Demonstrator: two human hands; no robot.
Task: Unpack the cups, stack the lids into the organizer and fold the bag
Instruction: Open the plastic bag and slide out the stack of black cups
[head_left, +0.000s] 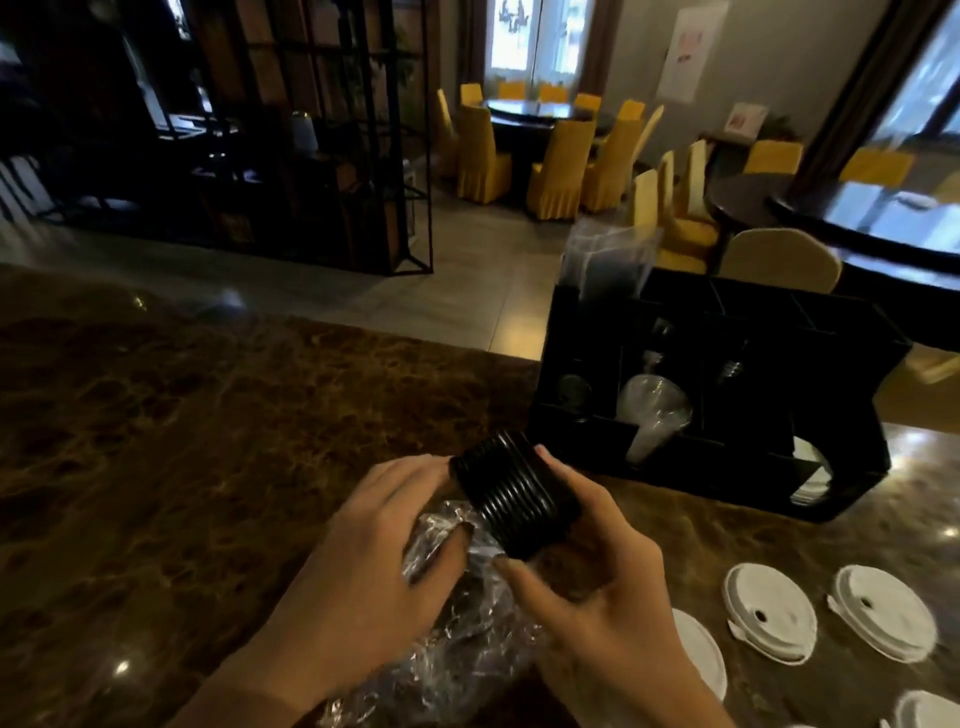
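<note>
Now: R hand (597, 566) grips a stack of black lids (514, 499), thumb curled under its near end, fingers wrapped over the far side; stack lies tilted, ribbed edges showing, held just above the counter. L hand (374, 551) grips the clear plastic bag (447, 623), fingers curled into the crinkled film right beside the stack's lower end; bag trails back toward the person betw. both wrists, lying on the brown marble counter (182, 441).

Beyond R hand, near: black organizer (727, 415) stands upright on counter w/ several compartments. Middle front compartment holds clear cups (654, 410) lying on their side, mouth facing camera. Left compartment has something round & dark, too dim to tell. Rear left corner: a clear wrapped sleeve (608, 260) sticks up above the rim. Right end slot shows white lids (810, 478) at its opening.

R of hands on counter: white lids w/ sip holes lie flat, apart from each other, approx 4 visible, e.g. (769, 613).

Background: yellow-covered chairs (556, 166) round dark tables, black metal shelf frame (322, 135).
</note>
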